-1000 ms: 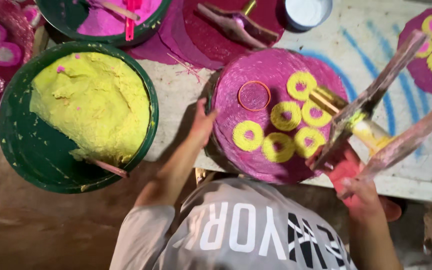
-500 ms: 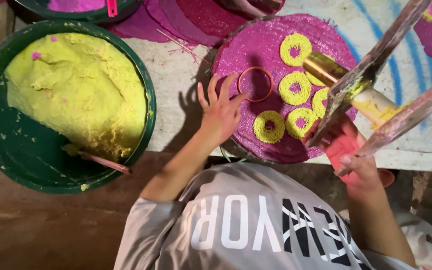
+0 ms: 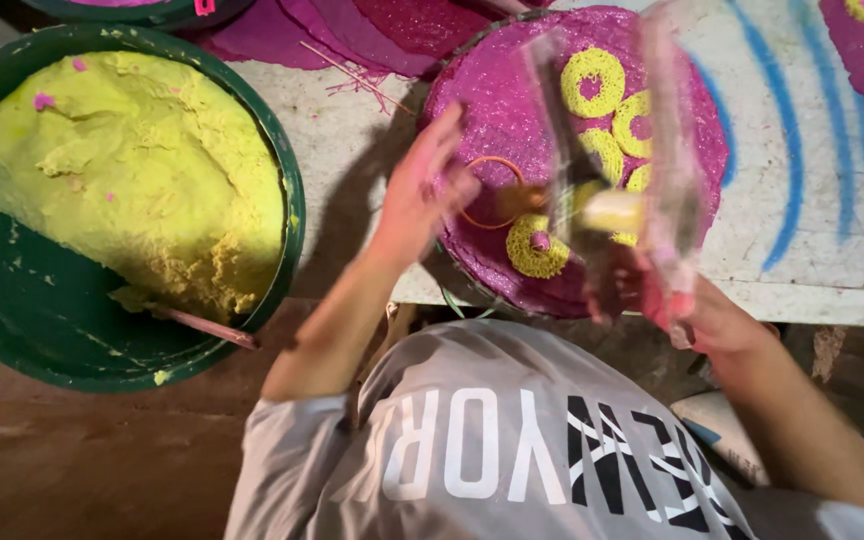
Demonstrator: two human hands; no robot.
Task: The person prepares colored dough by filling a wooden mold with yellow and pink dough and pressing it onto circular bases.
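On a white table (image 3: 812, 250) with blue lines, a pink round mat (image 3: 492, 110) lies at the near edge, where the open left hand (image 3: 422, 195) touches a thin, light ring (image 3: 489, 192), best pinched by its rim, and the right hand (image 3: 697, 310) grips blurry sticks (image 3: 667, 150).

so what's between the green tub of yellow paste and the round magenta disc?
Head view: bare whitish tabletop with loose magenta strands. The left hand and its forearm cross the gap nearer the table's edge, between green tub and magenta disc.

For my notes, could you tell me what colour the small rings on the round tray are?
Yellow rings with pink centres, on the magenta tray; head view.
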